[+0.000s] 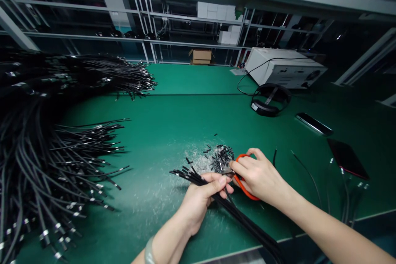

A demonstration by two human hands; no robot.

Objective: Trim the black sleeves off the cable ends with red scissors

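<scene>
My left hand (pixel 201 196) grips a small bundle of black cables (pixel 241 216) over the green table (pixel 185 111). The cable ends stick out to the left of my fist, and the rest trails off the front edge. My right hand (pixel 258 175) holds orange-handled scissors (pixel 243 185), fingers through the loop, right beside my left thumb. The blades are hidden between the two hands. Just beyond the hands lies a heap of short black cut pieces (pixel 221 157) with pale shreds around it.
Large piles of black cables with metal bands (pixel 46 165) cover the left side. A white machine (pixel 284 68), a black tape roll (pixel 269 99), two phones (pixel 314 123) (pixel 348 159) and loose cables (pixel 309 175) lie to the right. A cardboard box (pixel 200 55) sits at the back.
</scene>
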